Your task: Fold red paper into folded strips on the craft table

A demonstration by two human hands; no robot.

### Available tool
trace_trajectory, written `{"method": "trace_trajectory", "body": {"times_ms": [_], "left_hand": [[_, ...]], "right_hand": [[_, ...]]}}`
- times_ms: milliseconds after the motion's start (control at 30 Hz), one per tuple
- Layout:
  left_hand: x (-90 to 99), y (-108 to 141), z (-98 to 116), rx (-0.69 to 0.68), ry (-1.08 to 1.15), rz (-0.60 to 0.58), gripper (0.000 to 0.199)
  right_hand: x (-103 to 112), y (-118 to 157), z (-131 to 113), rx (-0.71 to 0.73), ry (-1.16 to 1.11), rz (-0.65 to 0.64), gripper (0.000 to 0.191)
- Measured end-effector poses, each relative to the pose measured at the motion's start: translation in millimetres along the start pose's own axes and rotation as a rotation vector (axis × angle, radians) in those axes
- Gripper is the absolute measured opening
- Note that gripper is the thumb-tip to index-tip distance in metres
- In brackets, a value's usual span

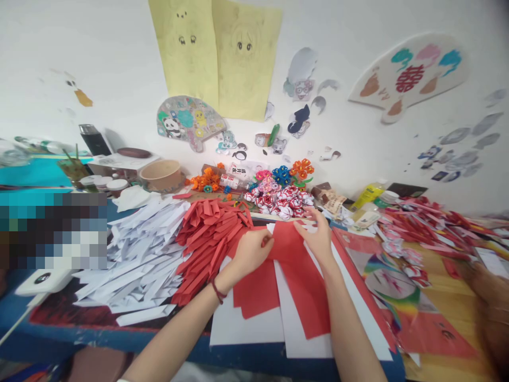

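A small red paper piece [288, 236] is lifted over the stacked sheets in front of me. My left hand [254, 248] is closed in a pinch on its left edge. At its upper right edge, the thumb of my right hand [318, 236] touches the paper, with the other fingers spread apart from it. Beneath lie a long red paper strip [308, 302], another red sheet [256, 292] and white paper sheets [306, 346]. To the left of my left hand is a heap of folded red paper strips [210, 239], beside a heap of folded white paper strips [139, 254].
Paper flowers [280, 199] stand along the wall. A round tan container [160, 175] and a dark flask [94, 140] are at the back left. A white device with a cable [43, 280] lies left. Another person's blurred hand [491, 302] is at the right, near red scraps [421, 223].
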State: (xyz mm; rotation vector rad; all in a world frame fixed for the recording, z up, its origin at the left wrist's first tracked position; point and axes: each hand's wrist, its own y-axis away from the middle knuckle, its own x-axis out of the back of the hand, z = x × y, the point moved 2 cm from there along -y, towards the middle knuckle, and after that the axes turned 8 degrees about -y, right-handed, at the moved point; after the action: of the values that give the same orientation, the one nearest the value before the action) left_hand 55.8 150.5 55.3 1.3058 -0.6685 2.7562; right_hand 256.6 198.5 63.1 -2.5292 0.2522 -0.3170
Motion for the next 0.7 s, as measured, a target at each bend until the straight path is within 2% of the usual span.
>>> {"method": "trace_trajectory", "body": {"times_ms": [100, 167, 267, 400, 533, 700], "left_hand": [[2.9, 3.8, 2.7, -0.075, -0.179, -0.003, 0.018], [3.8, 4.9, 3.9, -0.103, -0.237, -0.020, 0.020], [3.3, 4.8, 3.0, -0.059, -0.244, -0.035, 0.018], [0.0, 3.6, 0.7, -0.010, -0.094, -0.102, 0.015], [0.2, 2.3, -3.2, -0.031, 0.021, -0.156, 0.016], [4.2, -1.1, -10.6, -0.021, 0.100, -0.180, 0.018]], "right_hand": [[-3.8, 2.7, -6.1, 0.142, 0.175, -0.159, 0.025], [-7.6, 5.7, -8.2, 0.151, 0.261, -0.260, 0.021], [-11.2, 8.9, -12.0, 0.147, 0.346, -0.304, 0.022], [-13.8, 11.6, -18.4, 0.119, 0.242, -0.355, 0.025], [-14.6, 14.5, -20.8, 0.001, 0.093, -0.405, 0.020], [-13.6, 14.6, -21.3, -0.115, 0.036, -0.476, 0.020]]}}
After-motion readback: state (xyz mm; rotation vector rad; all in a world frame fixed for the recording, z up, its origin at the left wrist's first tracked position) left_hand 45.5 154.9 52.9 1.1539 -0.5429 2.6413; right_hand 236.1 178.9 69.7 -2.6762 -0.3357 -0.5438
